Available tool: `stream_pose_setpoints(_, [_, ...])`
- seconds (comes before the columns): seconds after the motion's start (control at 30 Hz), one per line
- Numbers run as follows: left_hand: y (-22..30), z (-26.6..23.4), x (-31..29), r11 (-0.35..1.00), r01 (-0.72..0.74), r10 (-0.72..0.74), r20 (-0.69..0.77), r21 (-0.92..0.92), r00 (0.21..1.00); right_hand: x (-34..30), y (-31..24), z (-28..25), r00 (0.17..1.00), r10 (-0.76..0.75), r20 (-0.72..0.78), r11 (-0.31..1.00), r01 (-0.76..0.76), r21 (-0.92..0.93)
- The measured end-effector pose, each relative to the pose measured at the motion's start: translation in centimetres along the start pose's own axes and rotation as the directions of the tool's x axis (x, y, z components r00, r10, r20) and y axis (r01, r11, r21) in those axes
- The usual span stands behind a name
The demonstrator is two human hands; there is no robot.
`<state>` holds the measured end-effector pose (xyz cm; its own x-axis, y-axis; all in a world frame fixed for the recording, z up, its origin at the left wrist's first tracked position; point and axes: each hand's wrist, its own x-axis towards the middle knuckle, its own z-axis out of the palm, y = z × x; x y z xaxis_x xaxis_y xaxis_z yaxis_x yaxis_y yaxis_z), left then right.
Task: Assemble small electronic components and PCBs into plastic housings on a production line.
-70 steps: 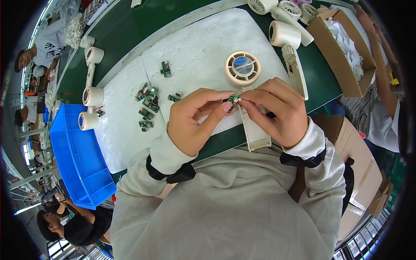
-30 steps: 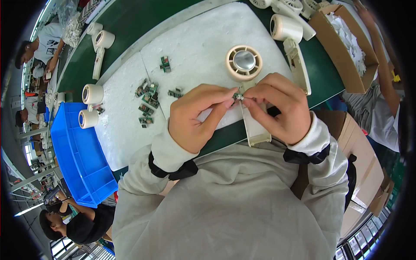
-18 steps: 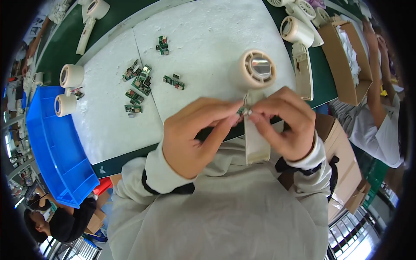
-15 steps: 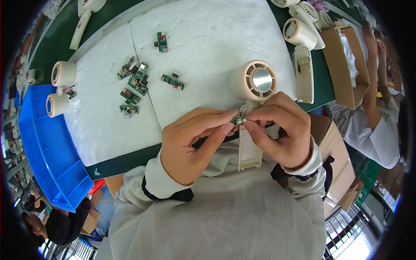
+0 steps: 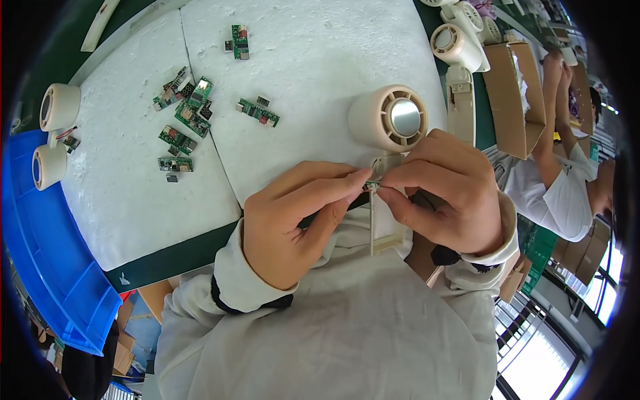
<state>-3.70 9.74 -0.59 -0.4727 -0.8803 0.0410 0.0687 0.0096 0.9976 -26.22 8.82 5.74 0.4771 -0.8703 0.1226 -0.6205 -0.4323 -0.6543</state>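
A small green circuit board (image 5: 371, 185), mostly hidden by fingertips, is pinched between my two hands. My left hand (image 5: 290, 223) is closed on its left end with thumb and fingers. The fingertips of my right hand (image 5: 448, 193) close on the other end; whether they grip the board itself or a wire on it is too small to tell. Just beyond the fingers lies a cream handheld fan (image 5: 375, 120), its round head showing a silver disc. The fan's open, trough-like handle (image 5: 387, 230) runs toward me beneath the board, partly covered by my right hand.
Several loose circuit boards (image 5: 193, 120) lie on the white foam sheet (image 5: 287, 60). At the left are another fan unit (image 5: 57, 107) and a blue bin (image 5: 53, 253). More fan parts (image 5: 457, 47), a cardboard box (image 5: 513, 100) and a co-worker (image 5: 547, 180) are at the right.
The view has shifted, so the foam sheet's boards appear further left. Both hands still hold the board over the handle; it now shows less of its green face.
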Motion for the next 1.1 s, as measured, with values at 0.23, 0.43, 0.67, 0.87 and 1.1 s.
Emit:
stream_pose_setpoints(0.23, [-0.4, 0.1, 0.2, 0.976, -0.115, 0.119, -0.014, 0.182, 0.993, -0.6, 0.2, 0.3, 0.993, -0.120, -0.012, 0.984, 0.117, -0.137])
stream_pose_setpoints(0.43, [-0.7, 0.4, 0.3, 0.975, -0.163, 0.167, -0.009, 0.152, 0.986, -1.3, -0.2, 0.5, 0.994, -0.057, -0.091, 0.989, 0.044, -0.139])
stream_pose_setpoints(0.67, [-0.2, 1.9, -0.5, 0.799, -0.324, 0.411, -0.067, 0.507, 0.909, -3.1, -2.4, 4.0, 0.915, 0.262, -0.308, 0.964, -0.229, 0.137])
stream_pose_setpoints(0.87, [0.7, 2.6, -0.1, 0.613, -0.386, 0.532, 0.001, 0.690, 0.847, -3.3, -2.8, 5.3, 0.812, 0.397, -0.429, 0.905, -0.269, 0.329])
stream_pose_setpoints(1.1, [2.2, 0.5, 0.0, 0.668, -0.349, 0.444, 0.025, 0.658, 0.896, -1.1, -2.9, 3.7, 0.874, 0.395, -0.282, 0.903, -0.314, 0.294])
